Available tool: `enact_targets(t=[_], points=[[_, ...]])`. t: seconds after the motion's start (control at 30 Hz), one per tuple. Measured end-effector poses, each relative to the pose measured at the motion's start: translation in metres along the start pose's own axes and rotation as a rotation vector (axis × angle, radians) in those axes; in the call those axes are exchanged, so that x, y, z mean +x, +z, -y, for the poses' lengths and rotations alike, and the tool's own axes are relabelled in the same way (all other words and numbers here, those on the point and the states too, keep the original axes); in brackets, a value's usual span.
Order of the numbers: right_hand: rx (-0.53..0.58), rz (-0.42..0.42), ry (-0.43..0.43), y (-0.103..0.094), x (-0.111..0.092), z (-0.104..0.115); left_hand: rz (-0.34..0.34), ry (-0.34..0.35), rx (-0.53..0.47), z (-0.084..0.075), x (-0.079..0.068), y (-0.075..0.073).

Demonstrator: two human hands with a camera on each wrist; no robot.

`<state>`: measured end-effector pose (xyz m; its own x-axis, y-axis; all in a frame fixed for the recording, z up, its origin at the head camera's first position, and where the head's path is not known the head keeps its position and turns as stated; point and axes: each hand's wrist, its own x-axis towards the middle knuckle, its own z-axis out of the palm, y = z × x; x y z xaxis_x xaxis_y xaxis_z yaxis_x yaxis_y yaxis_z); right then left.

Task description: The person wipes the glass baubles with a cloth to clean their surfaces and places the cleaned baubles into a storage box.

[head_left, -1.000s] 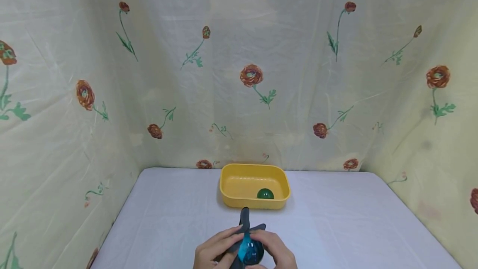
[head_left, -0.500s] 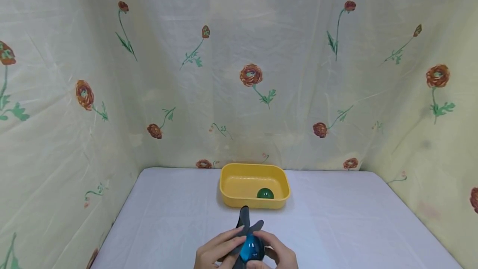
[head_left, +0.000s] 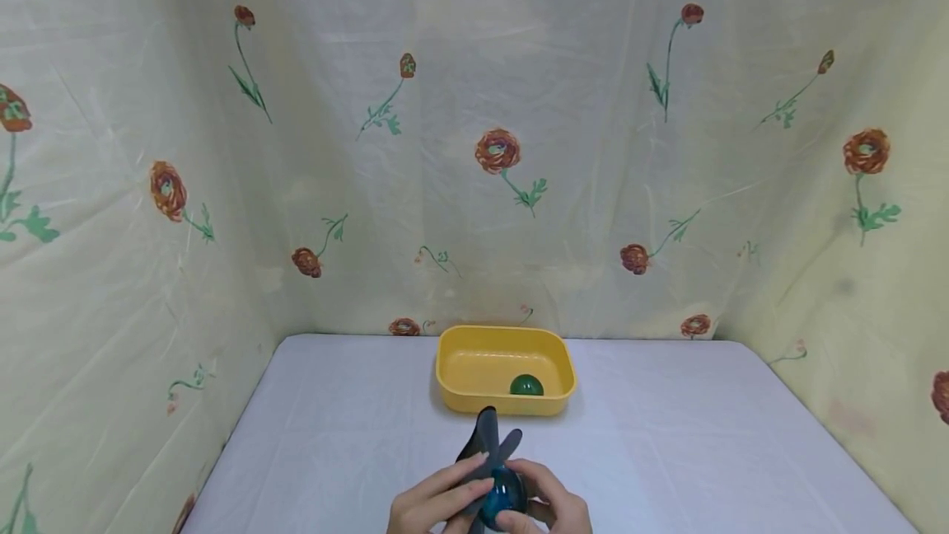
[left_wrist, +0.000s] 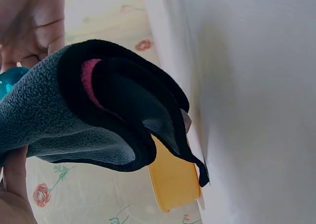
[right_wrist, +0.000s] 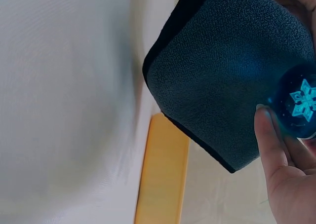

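Note:
A shiny blue ball (head_left: 506,496) is held at the bottom middle of the head view. My right hand (head_left: 552,503) grips it, thumb at the front and fingers over the far right side. The right wrist view shows a pale snowflake on the ball (right_wrist: 302,103). Against the ball's left side my left hand (head_left: 430,503) holds a dark grey cleaning cloth (head_left: 485,435) with black edging, and its corners stick up beyond the fingers. In the left wrist view the cloth (left_wrist: 44,105) hangs in folds, showing a pink patch, and covers most of the ball.
Beyond the hands, a yellow tub (head_left: 460,399) stands near the back of the white-covered table (head_left: 341,435). A green ball (head_left: 527,386) lies inside it, at the front right. A flower-printed curtain (head_left: 578,188) surrounds the table at the back and sides.
The ball has turned in my right hand's fingers. The cloth's corners have shifted and stand a little higher, while both hands stay in nearly the same place. The tub and green ball are unmoved.

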<state>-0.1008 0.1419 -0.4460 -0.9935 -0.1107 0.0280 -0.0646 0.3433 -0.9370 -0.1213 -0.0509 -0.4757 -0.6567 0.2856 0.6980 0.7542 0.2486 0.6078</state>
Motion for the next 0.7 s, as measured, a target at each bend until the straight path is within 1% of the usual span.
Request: enact_targets(t=[0.23, 0.4, 0.47, 0.6, 0.7], points=[[0.025, 0.035, 0.035, -0.0004, 0.0014, -0.0042, -0.042, 0.147, 0.035, 0.0048, -0.0007, 0.0031], [0.045, 0.055, 0.022, -0.0026, 0.0009, -0.0045, -0.070, 0.243, 0.068, 0.0072, 0.0003, 0.0050], [0.043, 0.054, 0.014, -0.0038, 0.0007, -0.0040, -0.076, 0.266, 0.079, 0.0077, 0.0007, 0.0054], [0.034, 0.044, 0.014, -0.0043, 0.0009, -0.0034, -0.075, 0.255, 0.071, 0.0075, 0.0010, 0.0054], [0.030, 0.039, 0.019, -0.0038, 0.0014, -0.0041, -0.069, 0.217, 0.051, 0.0066, 0.0007, 0.0051]])
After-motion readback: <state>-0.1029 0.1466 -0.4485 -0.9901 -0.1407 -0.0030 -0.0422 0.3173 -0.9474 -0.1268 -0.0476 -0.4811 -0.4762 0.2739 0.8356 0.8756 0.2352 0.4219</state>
